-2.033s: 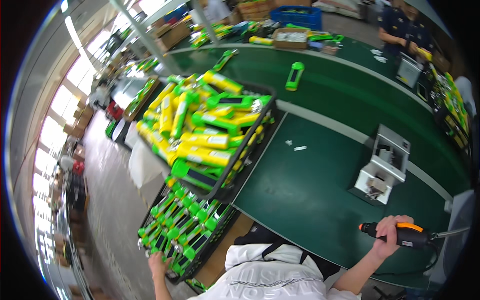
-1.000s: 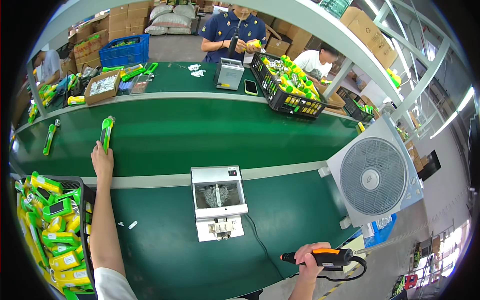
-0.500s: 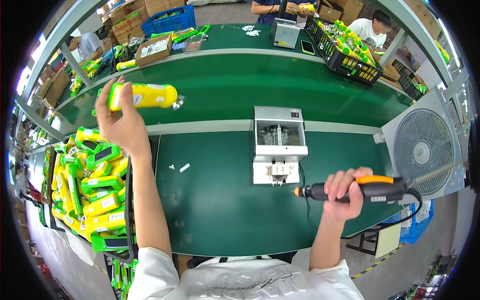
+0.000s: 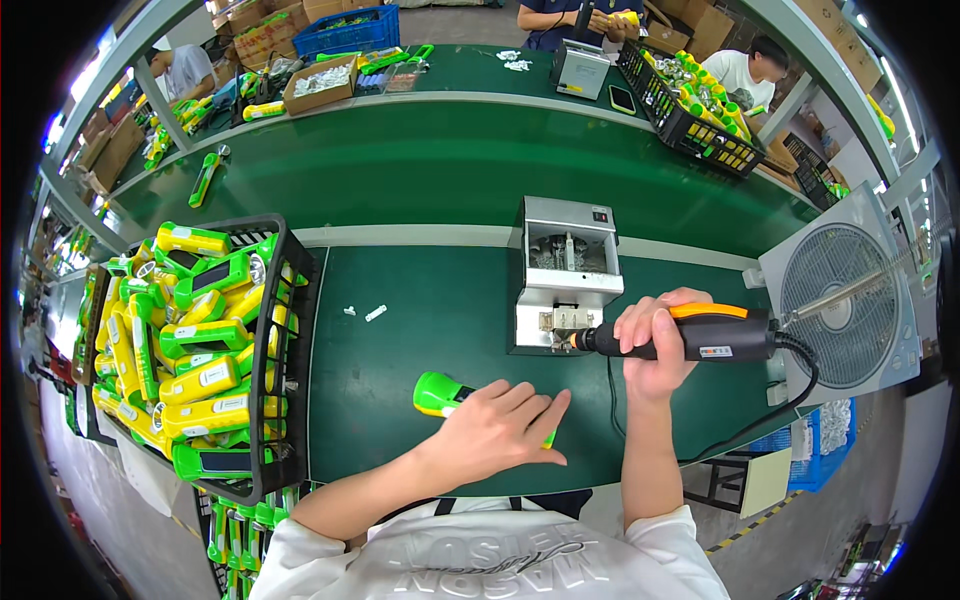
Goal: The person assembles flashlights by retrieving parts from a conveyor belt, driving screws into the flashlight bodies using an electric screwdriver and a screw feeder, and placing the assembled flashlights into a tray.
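Observation:
My left hand (image 4: pixel 495 425) lies over a green and yellow flashlight (image 4: pixel 435 393) low above the near part of the green table, fingers draped across it. The flashlight's middle is hidden under the hand; one green end sticks out at the left. My right hand (image 4: pixel 658 345) is wrapped around a black electric screwdriver (image 4: pixel 740 336) with an orange lever. Its tip points left, at the front outlet of the silver screw feeder (image 4: pixel 568 275). Whether a screw sits on the tip is too small to tell.
At the left stands a black crate (image 4: pixel 285 345) heaped with flashlights. Another flashlight (image 4: pixel 204 180) lies on the green belt (image 4: pixel 420 160) beyond. Small white pieces (image 4: pixel 375 313) are on the table. A grey fan (image 4: pixel 838 290) stands at the right; co-workers sit across the belt.
My left hand has come down from above the belt to the near table, now with a flashlight under it. A flashlight now lies on the belt. The screwdriver has moved up-left to the feeder.

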Available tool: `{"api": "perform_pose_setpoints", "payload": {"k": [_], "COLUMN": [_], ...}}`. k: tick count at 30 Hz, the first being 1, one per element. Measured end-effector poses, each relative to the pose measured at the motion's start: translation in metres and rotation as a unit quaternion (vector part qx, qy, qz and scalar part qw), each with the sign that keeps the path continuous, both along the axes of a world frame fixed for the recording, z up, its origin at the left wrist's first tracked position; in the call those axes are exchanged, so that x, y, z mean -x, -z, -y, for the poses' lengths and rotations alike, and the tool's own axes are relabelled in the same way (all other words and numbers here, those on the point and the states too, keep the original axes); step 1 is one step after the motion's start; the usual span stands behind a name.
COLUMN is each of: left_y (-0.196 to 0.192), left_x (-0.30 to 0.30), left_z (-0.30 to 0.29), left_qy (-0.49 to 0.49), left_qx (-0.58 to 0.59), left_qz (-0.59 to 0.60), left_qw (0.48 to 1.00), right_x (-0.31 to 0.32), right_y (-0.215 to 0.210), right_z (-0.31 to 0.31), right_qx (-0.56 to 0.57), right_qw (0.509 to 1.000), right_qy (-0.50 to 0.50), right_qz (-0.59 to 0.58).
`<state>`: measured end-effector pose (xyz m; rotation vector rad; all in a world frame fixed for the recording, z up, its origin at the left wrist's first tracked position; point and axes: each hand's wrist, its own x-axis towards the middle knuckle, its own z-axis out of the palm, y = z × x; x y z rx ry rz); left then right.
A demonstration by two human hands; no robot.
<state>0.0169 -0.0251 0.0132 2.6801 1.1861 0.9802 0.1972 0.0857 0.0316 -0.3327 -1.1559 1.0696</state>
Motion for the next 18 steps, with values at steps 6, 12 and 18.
{"api": "perform_pose_setpoints", "payload": {"k": [6, 12, 18], "left_y": [0.042, 0.063, 0.065], "left_x": [-0.022, -0.031, -0.005], "left_z": [-0.003, -0.008, -0.015], "left_qy": [-0.082, -0.123, -0.033], "left_qx": [0.012, -0.039, 0.096], "left_qz": [-0.195, -0.214, -0.051], "left_qw": [0.977, 0.968, 0.994], "right_x": [0.004, 0.013, 0.033], "right_y": [0.006, -0.002, -0.024], "right_z": [0.003, 0.013, -0.014], "right_qx": [-0.016, -0.023, 0.073], "right_qw": [1.0, 0.992, 0.988], "right_qy": [-0.01, 0.024, 0.0], "right_qz": [0.017, 0.121, 0.134]}}
